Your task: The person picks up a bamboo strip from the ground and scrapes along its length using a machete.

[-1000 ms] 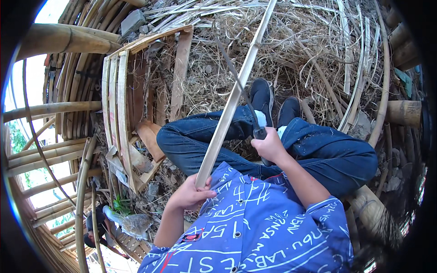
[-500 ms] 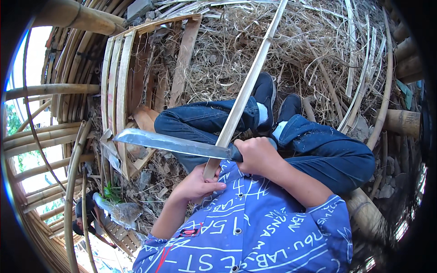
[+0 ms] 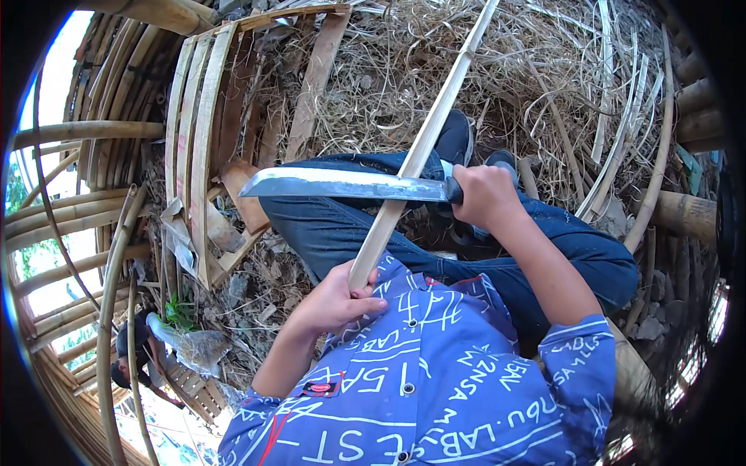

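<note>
A long pale bamboo strip [image 3: 423, 147] slants from my lap up toward the far side, over my crossed legs. Its near end is wrapped by my left hand [image 3: 336, 299], thumb lying along it close to my shirt. My right hand [image 3: 488, 198] is closed round the dark handle of a machete [image 3: 334, 185]. The broad steel blade points left and lies across the strip, about a third of the way up from the held end. Whether its edge bites into the bamboo I cannot tell.
Shavings [image 3: 388, 85] and thin strips cover the ground ahead. A slatted wooden crate [image 3: 203, 140] stands left of my legs. Bamboo poles [image 3: 85, 133] form a framework at left, and a thick pole [image 3: 684, 217] lies at right. Another person [image 3: 140, 349] bends down at lower left.
My right hand has pushed the machete forward along the bamboo strip, away from my body. My left hand keeps its hold on the near end.
</note>
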Motion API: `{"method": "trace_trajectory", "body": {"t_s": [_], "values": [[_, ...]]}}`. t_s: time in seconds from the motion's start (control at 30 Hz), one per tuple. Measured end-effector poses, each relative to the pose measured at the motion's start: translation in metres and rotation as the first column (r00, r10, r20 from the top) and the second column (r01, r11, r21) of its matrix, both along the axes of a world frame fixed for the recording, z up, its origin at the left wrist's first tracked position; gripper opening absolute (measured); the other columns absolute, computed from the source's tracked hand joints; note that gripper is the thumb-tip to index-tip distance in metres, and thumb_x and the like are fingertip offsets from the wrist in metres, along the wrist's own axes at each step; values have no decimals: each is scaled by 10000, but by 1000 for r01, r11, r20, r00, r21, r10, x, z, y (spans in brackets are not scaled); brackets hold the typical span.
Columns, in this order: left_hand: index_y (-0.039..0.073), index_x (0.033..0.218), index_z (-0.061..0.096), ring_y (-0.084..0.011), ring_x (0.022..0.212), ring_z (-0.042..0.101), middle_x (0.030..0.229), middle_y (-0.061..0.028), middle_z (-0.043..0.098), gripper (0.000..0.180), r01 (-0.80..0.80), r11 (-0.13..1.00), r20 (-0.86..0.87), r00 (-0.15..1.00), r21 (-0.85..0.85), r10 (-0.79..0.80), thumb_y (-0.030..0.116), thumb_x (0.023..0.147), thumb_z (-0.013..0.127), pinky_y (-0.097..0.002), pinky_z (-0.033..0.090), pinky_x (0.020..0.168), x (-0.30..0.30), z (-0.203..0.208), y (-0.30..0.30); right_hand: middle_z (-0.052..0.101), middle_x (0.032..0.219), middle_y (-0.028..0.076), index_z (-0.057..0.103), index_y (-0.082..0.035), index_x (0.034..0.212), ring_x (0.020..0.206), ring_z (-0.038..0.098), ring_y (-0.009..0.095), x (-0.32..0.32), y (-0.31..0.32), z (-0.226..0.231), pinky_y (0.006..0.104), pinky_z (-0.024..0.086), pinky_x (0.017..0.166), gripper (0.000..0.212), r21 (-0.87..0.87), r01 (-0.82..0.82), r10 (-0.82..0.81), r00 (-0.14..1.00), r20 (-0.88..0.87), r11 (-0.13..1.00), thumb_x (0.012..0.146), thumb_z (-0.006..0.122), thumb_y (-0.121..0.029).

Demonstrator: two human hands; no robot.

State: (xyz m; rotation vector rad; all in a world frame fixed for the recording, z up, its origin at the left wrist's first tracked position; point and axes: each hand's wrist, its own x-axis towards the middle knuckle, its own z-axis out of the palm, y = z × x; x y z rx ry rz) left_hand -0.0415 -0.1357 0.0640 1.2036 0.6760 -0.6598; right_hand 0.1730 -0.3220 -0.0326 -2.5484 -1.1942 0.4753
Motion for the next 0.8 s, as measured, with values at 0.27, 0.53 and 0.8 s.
{"method": "trace_trajectory", "body": {"t_s": [0.27,0.53,0.8], "values": [[78,954,461,12,607,377,689,99,406,361,-14,1000,-10,1000,-17,14,-14,755,748,-154,325,535,-5,-2,3,655,703,150,585,-87,770,684,668,331,4,-1,-13,431,528,608,257,93,-12,9,1000,29,996,620,730,-237],[73,949,469,8,626,365,701,96,405,359,-18,996,5,1000,-88,18,16,755,766,-170,315,534,-26,15,18,680,825,169,643,-97,852,822,662,374,76,-51,-41,478,527,753,194,-151,423,-409,905,118,894,702,670,-218],[83,946,471,8,627,362,690,101,401,361,40,998,-13,999,-44,-41,49,762,780,-174,315,542,-19,12,18,673,815,209,650,-52,847,804,656,393,83,-76,-32,484,526,745,188,-116,488,-475,871,121,865,725,634,-194]]}}
